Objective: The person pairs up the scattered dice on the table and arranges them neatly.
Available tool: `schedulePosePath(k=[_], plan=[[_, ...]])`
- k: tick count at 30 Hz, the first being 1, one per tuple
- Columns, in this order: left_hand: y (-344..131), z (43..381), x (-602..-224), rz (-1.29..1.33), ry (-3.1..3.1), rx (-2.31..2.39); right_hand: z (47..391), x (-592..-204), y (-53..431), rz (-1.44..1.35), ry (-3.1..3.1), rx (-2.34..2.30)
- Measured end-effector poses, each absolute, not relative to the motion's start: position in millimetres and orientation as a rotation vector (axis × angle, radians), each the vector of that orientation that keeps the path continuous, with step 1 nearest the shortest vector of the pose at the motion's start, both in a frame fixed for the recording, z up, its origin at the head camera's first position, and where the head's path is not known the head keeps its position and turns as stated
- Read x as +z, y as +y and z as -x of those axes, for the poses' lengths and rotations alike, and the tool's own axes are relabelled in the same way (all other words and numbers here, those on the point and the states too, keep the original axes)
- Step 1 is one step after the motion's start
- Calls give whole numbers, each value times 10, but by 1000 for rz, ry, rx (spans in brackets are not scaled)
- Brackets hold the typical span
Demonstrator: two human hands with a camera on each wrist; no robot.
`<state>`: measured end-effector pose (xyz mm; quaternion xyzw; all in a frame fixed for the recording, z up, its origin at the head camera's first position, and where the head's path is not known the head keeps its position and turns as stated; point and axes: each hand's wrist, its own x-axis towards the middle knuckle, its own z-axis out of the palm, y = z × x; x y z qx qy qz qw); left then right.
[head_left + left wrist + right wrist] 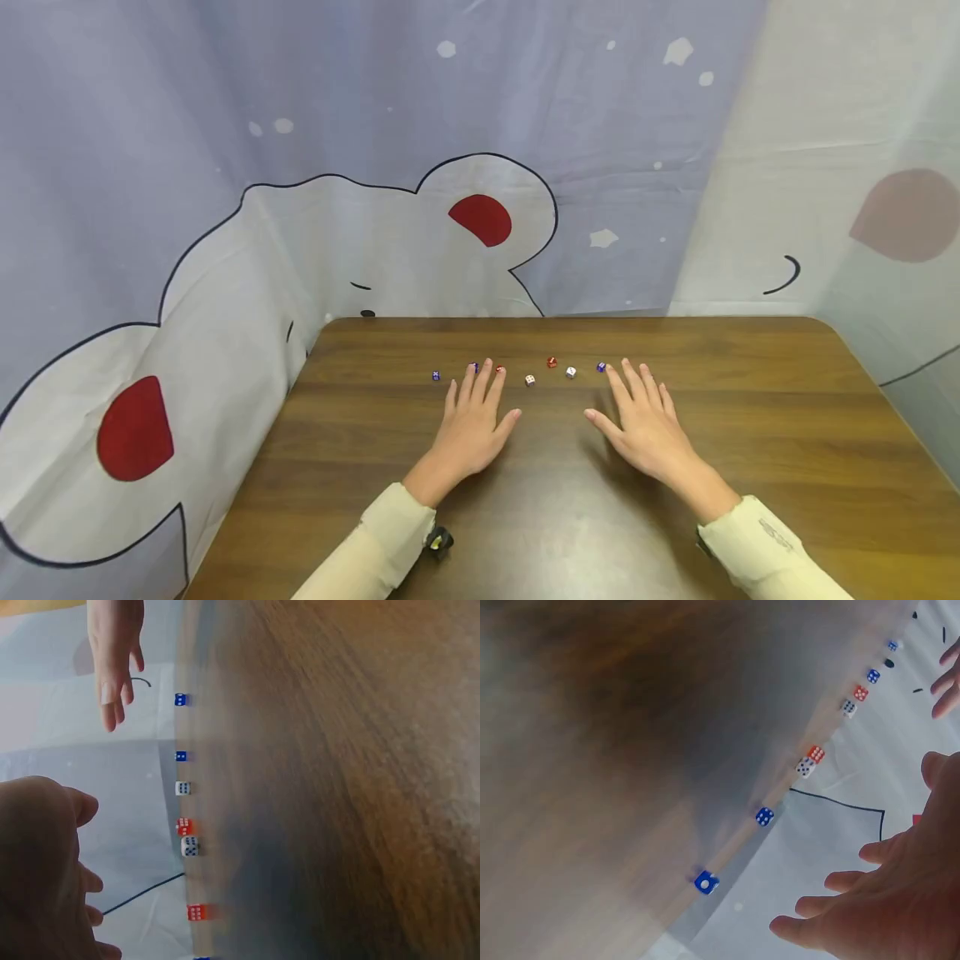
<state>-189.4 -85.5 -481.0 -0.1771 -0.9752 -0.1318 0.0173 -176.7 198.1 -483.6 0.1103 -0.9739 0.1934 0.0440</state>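
Several small dice lie in a loose row on the table. In the head view my left hand [467, 429], palm down with fingers spread, is near a blue die [436, 376]. Its fingertips partly cover another blue die [475, 367] and a red die [500, 368]. A white die [530, 381], a second red die [552, 362] and a second white die [571, 372] lie between the hands. My right hand [647, 425], also spread, has its index fingertip beside a blue die [602, 367]. One more blue die [706, 882] shows in the right wrist view. Both hands hold nothing.
The brown wooden table [555, 517] has rounded far corners. Behind it and along its sides hangs a curtain [622, 183] with cartoon bears and stars. A dark device [438, 542] sits at the left wrist, under the cuff.
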Motion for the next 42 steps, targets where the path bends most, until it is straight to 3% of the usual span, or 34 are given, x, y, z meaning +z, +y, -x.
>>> schedulePosePath(k=[21, 42], plan=[[-649, 2227, -4929, 538, -3056, -703, 2128, -4913, 1595, -428, -2964, 805], [-481, 2482, -5101, 394, -3055, -422, 2500, -4995, 1311, -571, -3013, 711]])
